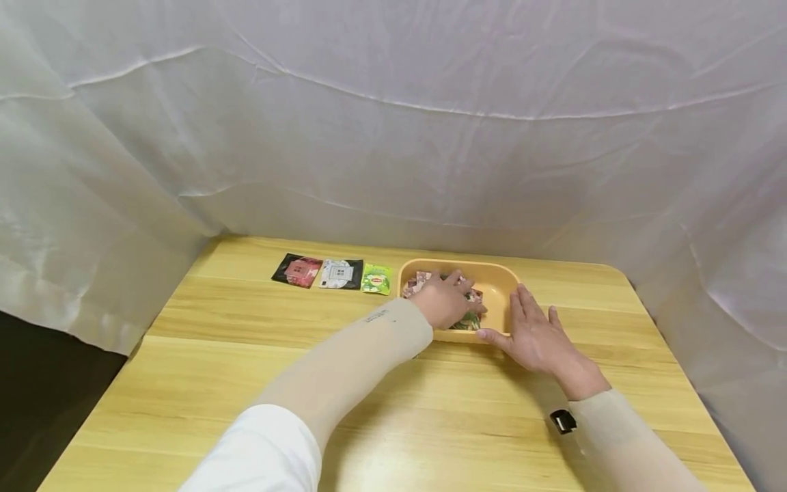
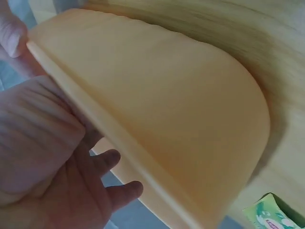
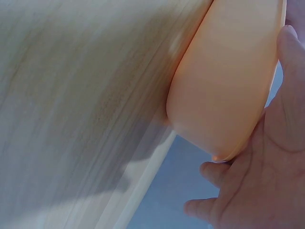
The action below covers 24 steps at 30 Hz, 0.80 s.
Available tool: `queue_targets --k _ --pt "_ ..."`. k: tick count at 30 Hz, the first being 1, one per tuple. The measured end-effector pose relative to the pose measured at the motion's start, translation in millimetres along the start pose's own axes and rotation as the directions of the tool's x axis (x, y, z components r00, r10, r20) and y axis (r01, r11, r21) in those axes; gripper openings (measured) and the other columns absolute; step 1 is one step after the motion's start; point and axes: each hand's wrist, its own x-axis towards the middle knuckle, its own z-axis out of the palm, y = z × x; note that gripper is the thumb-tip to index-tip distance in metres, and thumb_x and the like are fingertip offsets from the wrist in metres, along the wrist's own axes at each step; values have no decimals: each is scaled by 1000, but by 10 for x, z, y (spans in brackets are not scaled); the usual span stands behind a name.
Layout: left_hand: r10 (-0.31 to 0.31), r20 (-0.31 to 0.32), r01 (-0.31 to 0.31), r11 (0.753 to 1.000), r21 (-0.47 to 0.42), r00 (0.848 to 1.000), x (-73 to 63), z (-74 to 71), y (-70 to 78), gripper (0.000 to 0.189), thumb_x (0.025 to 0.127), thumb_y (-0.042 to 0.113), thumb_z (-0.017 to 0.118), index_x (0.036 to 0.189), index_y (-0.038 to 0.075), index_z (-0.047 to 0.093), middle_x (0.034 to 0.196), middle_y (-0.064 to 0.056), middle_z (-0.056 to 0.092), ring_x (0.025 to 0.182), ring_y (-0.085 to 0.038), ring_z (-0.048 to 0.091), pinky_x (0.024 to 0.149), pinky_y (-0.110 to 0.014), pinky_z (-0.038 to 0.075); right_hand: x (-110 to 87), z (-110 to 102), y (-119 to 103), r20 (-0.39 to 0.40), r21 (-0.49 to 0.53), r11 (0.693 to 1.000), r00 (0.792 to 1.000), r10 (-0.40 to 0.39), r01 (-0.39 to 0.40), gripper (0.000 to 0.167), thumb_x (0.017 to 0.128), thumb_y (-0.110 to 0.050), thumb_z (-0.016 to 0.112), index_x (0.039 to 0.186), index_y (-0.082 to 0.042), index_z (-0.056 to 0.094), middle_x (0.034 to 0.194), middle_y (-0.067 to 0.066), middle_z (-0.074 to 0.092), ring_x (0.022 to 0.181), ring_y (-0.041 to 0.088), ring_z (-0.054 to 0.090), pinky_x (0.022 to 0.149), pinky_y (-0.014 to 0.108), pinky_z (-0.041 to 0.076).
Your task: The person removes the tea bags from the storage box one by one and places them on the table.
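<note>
An orange plastic bin (image 1: 496, 301) stands toward the back of the table, with several small patterned sachets (image 1: 469, 321) in its left half. My left hand (image 1: 444, 302) reaches over the front rim into it, fingers spread over the sachets and partly covering them. In the left wrist view the bin's outer wall (image 2: 181, 95) hides most of what the fingers touch. At the bin's front right corner rests my right hand (image 1: 536, 338), its straight fingers along the right side and its thumb by the front rim. The right wrist view shows that hand (image 3: 267, 171) against the rim.
Left of the bin, three packets lie in a row: a black and red one (image 1: 298, 270), a white and black one (image 1: 341, 274) and a green one (image 1: 376, 279). Pale cloth (image 1: 393, 164) hangs behind the wooden table (image 1: 203, 369). A black device (image 1: 563, 421) sits at the right wrist.
</note>
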Motion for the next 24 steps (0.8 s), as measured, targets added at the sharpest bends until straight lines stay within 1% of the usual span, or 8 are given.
queue_targets --k 3,6,9,12,15,16,19,24 --pt "-16 14 16 1000 -9 1000 21 18 -21 64 110 25 52 162 56 29 176 1 25 162 -27 24 125 -54 36 0 5 3 -1 -5 1000 1000 1 -1 125 95 -85 40 161 16 7 172 34 -2 158 54 11 120 81 4" --pt "-40 14 40 999 -21 999 54 55 -67 62 112 25 49 163 53 28 174 1 29 161 -25 25 124 -53 38 0 4 6 -1 -8 1000 1000 -1 1 125 96 -85 39 161 16 7 172 34 -2 158 54 11 120 81 4" --pt "-57 15 58 996 -64 998 86 85 -116 60 111 27 52 166 41 31 173 -1 30 161 -25 25 126 -52 35 0 0 6 -1 -10 1000 1000 -4 4 124 96 -84 40 161 17 7 172 34 -4 158 54 10 120 81 4" --pt "-79 24 81 991 -105 997 90 104 -162 65 105 37 64 164 22 40 169 -8 36 156 -27 33 124 -47 39 1 3 6 -5 -12 1000 1000 -6 6 124 96 -84 40 161 17 7 172 34 -4 158 53 9 120 81 4" --pt "-126 63 134 980 -146 990 60 112 -204 74 97 48 73 158 13 49 161 -11 44 145 -26 42 113 -41 50 5 -1 3 -8 -13 1000 1000 -9 9 125 95 -85 40 161 17 7 172 34 -4 159 53 9 121 80 5" --pt "-141 75 152 976 -158 987 48 115 -216 76 96 50 74 157 11 50 158 -12 46 141 -25 44 109 -39 53 8 -2 3 -9 -13 1000 1000 -9 9 125 95 -85 40 161 16 7 172 33 -4 159 52 9 121 80 5" --pt "-156 93 171 967 -186 983 10 122 -237 82 96 53 72 160 9 44 158 -13 46 142 -26 44 107 -39 55 10 -7 4 -10 -11 1000 1000 -9 9 125 95 -85 39 161 16 7 172 33 -5 159 53 9 121 80 4" --pt "-99 34 104 979 -177 994 15 176 -211 76 102 44 67 166 17 35 168 -13 36 153 -31 37 115 -43 50 6 12 11 -6 -8 1000 1000 -5 5 125 95 -85 40 161 17 6 172 34 -3 158 53 10 120 81 4"
